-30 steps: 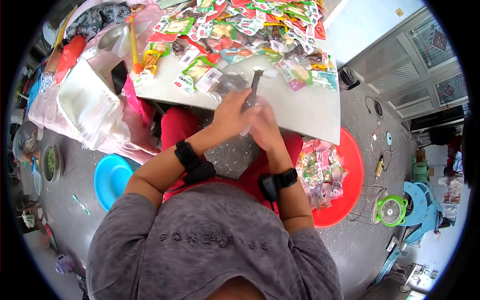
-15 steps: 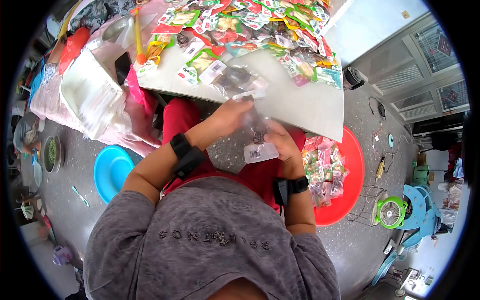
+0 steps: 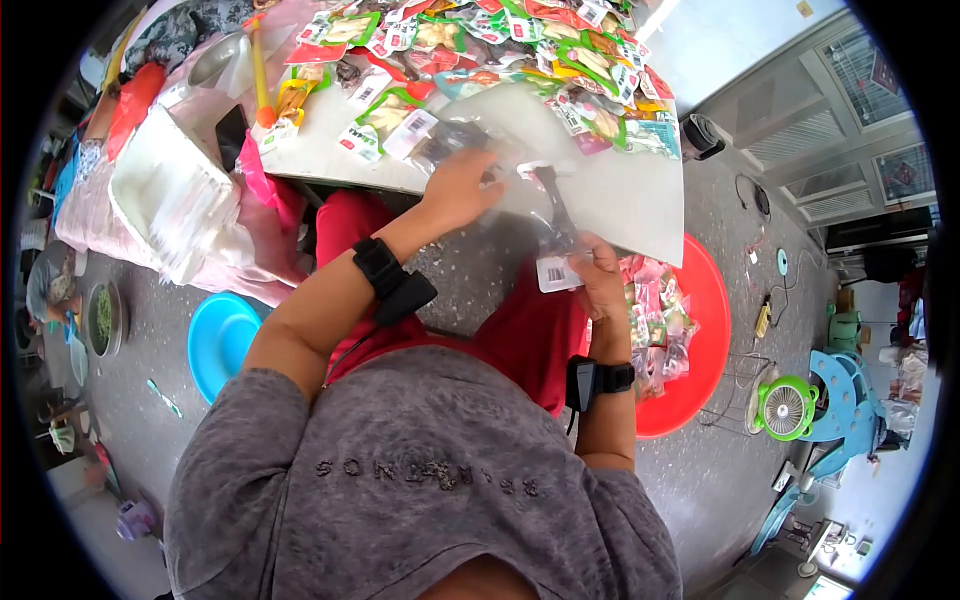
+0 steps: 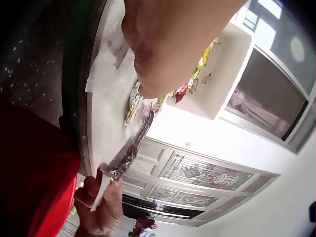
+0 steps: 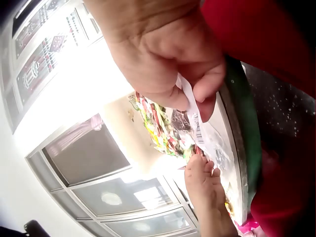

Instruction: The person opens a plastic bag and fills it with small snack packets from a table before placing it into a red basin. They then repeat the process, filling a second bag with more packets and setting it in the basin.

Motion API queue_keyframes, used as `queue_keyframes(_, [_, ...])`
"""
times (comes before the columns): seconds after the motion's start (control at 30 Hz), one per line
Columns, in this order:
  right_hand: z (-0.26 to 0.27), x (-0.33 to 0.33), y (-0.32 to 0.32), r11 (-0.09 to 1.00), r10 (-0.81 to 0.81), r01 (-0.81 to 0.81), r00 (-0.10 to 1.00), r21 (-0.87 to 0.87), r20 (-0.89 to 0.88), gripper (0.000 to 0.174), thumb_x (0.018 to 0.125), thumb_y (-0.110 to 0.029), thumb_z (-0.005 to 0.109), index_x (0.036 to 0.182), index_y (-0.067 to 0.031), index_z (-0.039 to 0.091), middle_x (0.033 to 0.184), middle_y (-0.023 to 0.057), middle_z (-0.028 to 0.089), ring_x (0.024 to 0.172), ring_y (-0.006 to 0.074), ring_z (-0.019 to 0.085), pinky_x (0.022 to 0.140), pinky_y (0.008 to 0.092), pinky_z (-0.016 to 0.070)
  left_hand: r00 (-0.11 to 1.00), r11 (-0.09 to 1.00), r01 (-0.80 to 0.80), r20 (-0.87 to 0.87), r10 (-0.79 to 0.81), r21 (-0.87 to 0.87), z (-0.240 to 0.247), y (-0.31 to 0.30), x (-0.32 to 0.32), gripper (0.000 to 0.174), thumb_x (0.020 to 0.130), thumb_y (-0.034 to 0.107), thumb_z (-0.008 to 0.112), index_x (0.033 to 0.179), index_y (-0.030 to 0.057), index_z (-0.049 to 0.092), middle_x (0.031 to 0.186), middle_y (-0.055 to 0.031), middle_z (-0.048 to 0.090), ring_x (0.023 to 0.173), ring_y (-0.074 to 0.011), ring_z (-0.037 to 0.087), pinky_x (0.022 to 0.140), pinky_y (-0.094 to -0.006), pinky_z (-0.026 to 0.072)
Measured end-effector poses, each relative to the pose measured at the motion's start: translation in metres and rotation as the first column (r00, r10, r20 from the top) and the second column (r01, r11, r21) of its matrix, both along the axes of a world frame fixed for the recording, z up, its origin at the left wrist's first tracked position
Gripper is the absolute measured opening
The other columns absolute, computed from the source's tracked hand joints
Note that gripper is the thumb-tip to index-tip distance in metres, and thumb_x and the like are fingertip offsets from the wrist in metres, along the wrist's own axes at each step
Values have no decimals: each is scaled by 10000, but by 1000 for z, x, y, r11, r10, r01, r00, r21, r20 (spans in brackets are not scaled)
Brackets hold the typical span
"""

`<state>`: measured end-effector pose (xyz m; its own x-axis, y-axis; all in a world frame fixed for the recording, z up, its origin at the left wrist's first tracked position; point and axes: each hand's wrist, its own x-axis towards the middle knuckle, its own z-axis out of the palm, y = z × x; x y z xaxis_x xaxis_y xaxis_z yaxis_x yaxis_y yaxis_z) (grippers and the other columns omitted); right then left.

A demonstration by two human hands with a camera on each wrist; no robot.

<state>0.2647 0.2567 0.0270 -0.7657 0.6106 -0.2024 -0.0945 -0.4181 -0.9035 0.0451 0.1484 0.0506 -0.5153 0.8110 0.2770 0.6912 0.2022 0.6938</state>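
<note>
My right hand (image 3: 602,275) pinches a long clear packet (image 3: 556,215) with dark contents by its barcode-labelled end. In the right wrist view, thumb and fingers press on the white label (image 5: 193,116). The packet's other end reaches up over the table's front edge. To its left, my left hand (image 3: 462,190) hovers at the table edge with loosely bent fingers, apart from the packet in the head view. Just beyond it lies another clear packet (image 3: 450,138) with dark contents and a white label, partly covered by the left hand.
Many colourful food packets (image 3: 440,40) are heaped on the white table (image 3: 640,205). A red basin (image 3: 708,330) of packets stands on the floor at right, a blue basin (image 3: 222,345) at left. A white crate (image 3: 165,200) rests on pink cloth beside a yellow-handled tool (image 3: 260,80).
Both hands held the packet together earlier. The left hand has since come off it and moved up toward the table; the right hand has drawn the packet to the right.
</note>
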Motion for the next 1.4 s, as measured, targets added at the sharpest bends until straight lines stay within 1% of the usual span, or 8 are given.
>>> queue_keyframes(0.07, [-2,7,12,1000,7,-8,997,17,78,325,739,0,478,1058,-37,430,853,54,549,645,98,532,438,196,413,946,980,13,-314,-75,-196,1,4,1,398,626,299,582,914,33,515,852,-131,489,836,-266,487,684,-364,425])
queue_keyframes(0.27, [3,6,19,999,27,-23,988,-28,153,336,730,-16,497,1061,-46,442,868,65,539,707,143,538,502,237,443,909,962,-65,-413,-53,-266,-10,11,12,298,634,267,546,835,48,537,841,-141,482,804,-306,490,669,-386,437])
queue_keyframes(0.47, [-11,8,27,999,34,-27,987,-42,155,348,716,-10,510,1057,-46,450,872,76,532,750,176,541,567,272,466,922,975,-49,-385,-40,-217,-19,14,7,105,664,133,493,691,36,522,798,-137,482,708,-305,517,594,-395,442])
queue_keyframes(0.57, [-5,7,24,996,47,-36,988,-78,144,347,709,0,512,1049,-41,455,854,77,532,745,177,540,581,277,467,960,979,-74,-280,19,-188,-16,14,7,101,673,125,479,702,40,525,791,-132,489,716,-300,513,603,-387,434])
queue_keyframes(0.77, [9,-5,20,988,155,-152,980,-39,126,351,708,5,517,1050,-30,448,872,66,528,732,151,539,604,260,461,986,990,80,-134,-95,-112,-19,11,2,171,707,149,427,799,44,525,802,-158,491,802,-305,488,681,-393,413])
queue_keyframes(1.23, [10,-82,22,936,333,-328,943,-128,23,277,691,-8,539,963,-14,489,863,80,546,745,185,557,611,311,481,930,986,121,-336,-151,-111,5,-10,27,69,664,119,498,686,56,482,738,-107,476,703,-291,490,617,-372,416])
queue_keyframes(1.37, [8,-100,11,889,278,-341,932,-304,-232,355,718,-81,535,1044,27,445,910,101,530,770,198,549,583,300,466,915,992,123,-385,-117,-9,2,-10,24,68,647,108,509,666,56,470,724,-104,468,700,-296,487,613,-380,413])
queue_keyframes(1.4, [4,-94,9,911,283,-306,952,-277,-119,389,721,-86,531,1073,30,414,915,103,527,768,193,545,570,295,461,919,993,120,-376,-118,-19,4,-11,24,66,645,105,510,664,55,470,725,-104,468,700,-296,486,613,-380,412])
